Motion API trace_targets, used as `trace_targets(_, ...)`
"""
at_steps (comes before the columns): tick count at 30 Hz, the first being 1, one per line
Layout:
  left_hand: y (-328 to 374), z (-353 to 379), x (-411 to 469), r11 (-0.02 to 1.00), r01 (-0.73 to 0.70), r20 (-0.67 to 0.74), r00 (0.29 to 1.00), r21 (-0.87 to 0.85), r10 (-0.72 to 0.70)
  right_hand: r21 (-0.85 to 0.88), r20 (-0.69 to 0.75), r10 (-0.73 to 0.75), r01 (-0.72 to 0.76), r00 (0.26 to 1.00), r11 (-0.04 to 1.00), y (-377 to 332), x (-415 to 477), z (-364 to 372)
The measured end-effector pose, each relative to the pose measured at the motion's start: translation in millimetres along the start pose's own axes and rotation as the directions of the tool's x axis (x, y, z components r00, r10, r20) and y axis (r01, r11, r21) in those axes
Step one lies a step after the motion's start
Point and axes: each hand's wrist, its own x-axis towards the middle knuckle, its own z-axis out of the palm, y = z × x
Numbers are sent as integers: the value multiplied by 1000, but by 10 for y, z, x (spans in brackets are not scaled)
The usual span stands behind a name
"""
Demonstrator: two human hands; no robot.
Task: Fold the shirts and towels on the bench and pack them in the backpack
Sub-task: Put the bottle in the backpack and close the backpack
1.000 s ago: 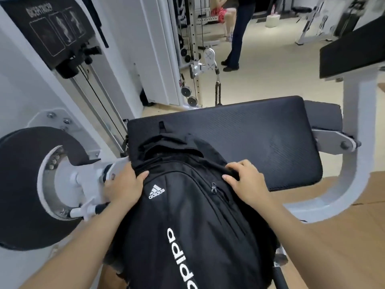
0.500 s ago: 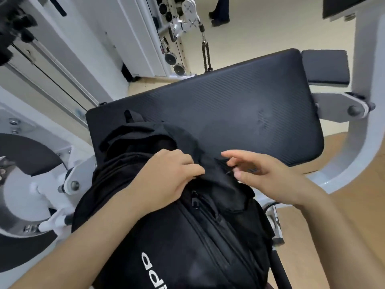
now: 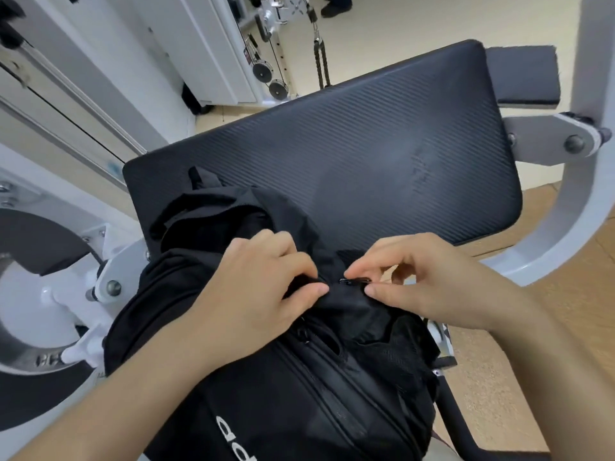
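The step in hand is working the zip of the black nylon backpack with white lettering (image 3: 299,394), which lies on the near end of the black ribbed padded tabletop (image 3: 366,154).

The left hand (image 3: 259,294) has its grip closed on a bunched fold of the backpack's top fabric, pinched between thumb and curled fingers. Just to the right of that grip, almost touching it, the right hand (image 3: 422,284) pinches the small black metal zip pull (image 3: 354,280) between thumb tip and forefinger. Its other fingers are loosely curled above.

Beyond the left grip the bag's mouth looks slack and partly agape. No shirt or towel shows in view, and the bag's inside is too dark to read. I cannot tell whether the zip is being opened for packing or closed after it.

Either way, I judge the next move needs the left grip to hold the fabric taut while the right draws the pull along the track. The loose cloth beside the pull must stay clear of the teeth.
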Motion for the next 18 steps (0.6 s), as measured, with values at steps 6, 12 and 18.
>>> trace_targets(6, 191, -7, 214, 989, 48, 3, 999, -137, -48, -212, -304, -192, 130, 933, 969, -90, 78, 113)
trace_targets(12, 363, 61, 274, 938, 164, -81, 977, -305, -198, 357, -377, 11, 134, 926, 925, -147, -12, 97)
trace_targets(18, 424, 118, 203, 929, 192, -156, 955, -316, -251, 109, -347, 88, -53, 934, 993, -127, -62, 337)
